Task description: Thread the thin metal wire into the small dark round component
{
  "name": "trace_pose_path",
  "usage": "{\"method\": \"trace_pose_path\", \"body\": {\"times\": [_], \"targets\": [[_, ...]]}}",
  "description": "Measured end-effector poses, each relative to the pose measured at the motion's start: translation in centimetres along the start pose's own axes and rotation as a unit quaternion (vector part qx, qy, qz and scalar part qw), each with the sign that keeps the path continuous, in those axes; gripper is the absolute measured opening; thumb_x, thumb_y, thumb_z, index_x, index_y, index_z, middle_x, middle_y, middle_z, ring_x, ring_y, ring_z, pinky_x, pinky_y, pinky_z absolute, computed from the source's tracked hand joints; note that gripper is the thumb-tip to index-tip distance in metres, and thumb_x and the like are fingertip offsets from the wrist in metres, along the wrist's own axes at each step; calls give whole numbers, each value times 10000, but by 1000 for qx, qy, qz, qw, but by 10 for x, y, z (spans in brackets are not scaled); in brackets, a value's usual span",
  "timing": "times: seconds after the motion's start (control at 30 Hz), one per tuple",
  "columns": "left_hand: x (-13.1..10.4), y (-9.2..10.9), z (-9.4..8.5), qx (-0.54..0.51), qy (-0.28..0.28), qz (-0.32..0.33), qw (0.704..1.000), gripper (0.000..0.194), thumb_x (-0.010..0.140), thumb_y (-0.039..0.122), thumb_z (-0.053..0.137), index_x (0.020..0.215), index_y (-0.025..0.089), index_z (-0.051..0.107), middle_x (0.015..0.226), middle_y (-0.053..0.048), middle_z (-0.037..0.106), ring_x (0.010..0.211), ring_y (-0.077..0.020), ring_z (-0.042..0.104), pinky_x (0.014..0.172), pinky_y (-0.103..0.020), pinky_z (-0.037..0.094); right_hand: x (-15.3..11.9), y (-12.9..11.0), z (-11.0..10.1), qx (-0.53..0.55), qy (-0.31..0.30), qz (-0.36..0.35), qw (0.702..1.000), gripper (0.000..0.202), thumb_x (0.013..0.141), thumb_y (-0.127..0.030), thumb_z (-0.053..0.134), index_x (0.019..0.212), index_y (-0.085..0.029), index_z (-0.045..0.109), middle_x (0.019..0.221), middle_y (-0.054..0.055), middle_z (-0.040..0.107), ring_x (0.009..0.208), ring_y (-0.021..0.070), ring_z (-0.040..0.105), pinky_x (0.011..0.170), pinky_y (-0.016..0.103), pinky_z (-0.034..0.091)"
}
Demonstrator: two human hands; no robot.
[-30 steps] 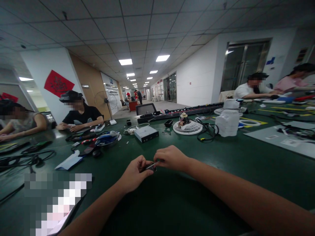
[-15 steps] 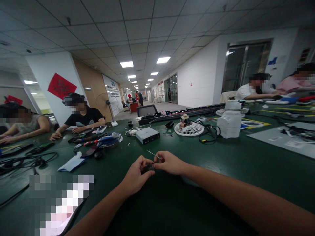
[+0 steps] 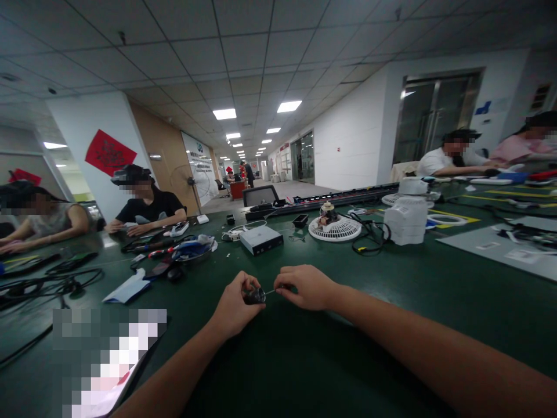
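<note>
My left hand (image 3: 238, 303) is closed around a small dark, roundish part (image 3: 256, 296), whose open or rimmed end faces right. Its exact kind I cannot make out. Between the fingertips of my right hand (image 3: 306, 287) is a thin screwdriver (image 3: 270, 291). Its metal shaft points left and its tip meets the end of the dark part. The handle is mostly hidden by my fingers. Both hands are just above the green tabletop (image 3: 278, 354). Beyond them lies a silver box-shaped drive (image 3: 261, 240).
A white fan grille (image 3: 335, 229) with a motor on it lies past my right hand, beside a white housing (image 3: 404, 220) and black cables. At left are a blue-white packet (image 3: 127, 287), tools and cables. Other people sit at the table's far left and right.
The screwdriver has swung from pointing up and left to meeting the dark part's end. My hands have moved slightly apart, and the part's rimmed end now shows.
</note>
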State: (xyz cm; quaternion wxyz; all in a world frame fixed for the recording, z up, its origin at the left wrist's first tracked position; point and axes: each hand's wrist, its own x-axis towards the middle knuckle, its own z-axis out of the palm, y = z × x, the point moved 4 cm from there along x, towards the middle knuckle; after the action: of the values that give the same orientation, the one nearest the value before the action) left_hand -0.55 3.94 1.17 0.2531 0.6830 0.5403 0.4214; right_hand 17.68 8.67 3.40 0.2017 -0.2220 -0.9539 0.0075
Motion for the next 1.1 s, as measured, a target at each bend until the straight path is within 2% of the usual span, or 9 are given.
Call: {"method": "trace_pose_path", "body": {"times": [0.13,0.33,0.5,0.7,0.83,0.93,1.1], "targets": [[0,1,1,-4,-4,3,1000,305,643,99,719,847,185,508,906,-20,636,832,-172,614,734,-314,500,0,2,0,-45,13,24,999,202,903,-295,521,992,-226,689,903,42,645,727,166,572,597,279,326],[-1,-1,3,3,-14,5,1000,322,611,91,727,833,187,514,903,-12,639,823,-171,607,697,-292,481,-1,-1,2,15,-16,-7,1000,176,868,-256,559,955,-224,708,885,30,664,754,162,590,639,271,361],[-2,4,3,44,-10,25,999,276,638,118,714,809,192,510,941,-19,651,832,-174,603,698,-295,458,0,1,3,-9,-7,32,999,194,874,-281,553,973,-229,713,898,42,670,758,178,589,636,282,359],[-3,3,3,46,-15,25,998,275,641,122,708,789,201,490,937,-19,664,829,-182,612,701,-299,454,1,-1,6,31,-28,18,999,172,867,-274,559,944,-225,704,888,29,673,769,171,589,650,276,366],[-2,4,2,48,-6,21,999,296,636,126,709,762,208,454,957,-28,674,864,-198,619,741,-325,459,1,1,8,-2,-21,42,999,197,891,-300,526,957,-219,693,911,48,679,786,190,598,644,289,367],[-1,5,-1,71,5,14,997,278,656,152,709,769,211,461,963,-35,681,869,-209,633,744,-337,462,2,6,10,-40,-23,82,996,220,909,-315,492,919,-210,684,891,68,687,775,205,607,630,297,367],[0,1,-5,96,22,-3,995,274,661,193,723,771,215,473,990,-48,689,905,-232,645,733,-335,462,1,24,14,-30,-37,234,971,351,954,-374,403,810,-185,662,772,84,677,659,187,599,576,294,350]]}}
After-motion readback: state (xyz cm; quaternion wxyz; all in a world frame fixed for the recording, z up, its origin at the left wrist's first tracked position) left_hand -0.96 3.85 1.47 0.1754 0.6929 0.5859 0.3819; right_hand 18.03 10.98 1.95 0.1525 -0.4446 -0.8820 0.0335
